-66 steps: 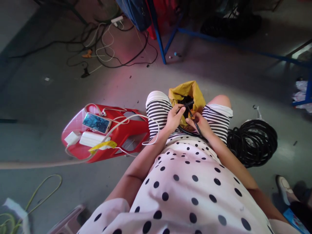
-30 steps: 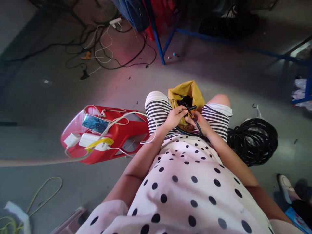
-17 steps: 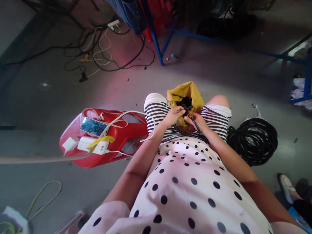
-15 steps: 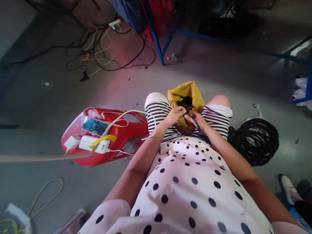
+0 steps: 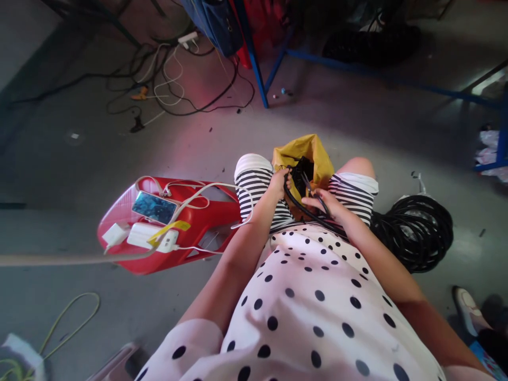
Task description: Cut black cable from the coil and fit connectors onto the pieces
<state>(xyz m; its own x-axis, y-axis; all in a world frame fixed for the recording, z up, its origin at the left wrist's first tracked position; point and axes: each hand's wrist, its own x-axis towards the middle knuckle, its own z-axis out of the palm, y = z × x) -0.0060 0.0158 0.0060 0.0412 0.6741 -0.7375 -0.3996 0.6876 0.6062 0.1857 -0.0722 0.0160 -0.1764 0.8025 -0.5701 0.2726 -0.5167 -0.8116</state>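
Between my knees stands an open yellow bag (image 5: 323, 164) with black pieces inside. My left hand (image 5: 281, 182) is closed round a black cable (image 5: 297, 205) at the bag's left side; the cable runs down across my lap to the right. In my right hand (image 5: 327, 203) is a pair of scissors (image 5: 307, 182), black-handled, with the blades pointing up and left over the bag's opening. The blades are apart from the cable. A large coil of black cable (image 5: 420, 233) lies on the floor by my right knee.
A red stool (image 5: 198, 217) at my left holds a phone (image 5: 154, 207), a white power strip (image 5: 146, 235) and white cords. Tangled cables (image 5: 159, 79) lie at the upper left. A blue metal frame (image 5: 254, 58) stands ahead. Another person's shoe (image 5: 468, 307) is at the lower right.
My hands have moved apart. The left hand has shifted left and slightly up with the cable, and the scissors now show separately over the bag.
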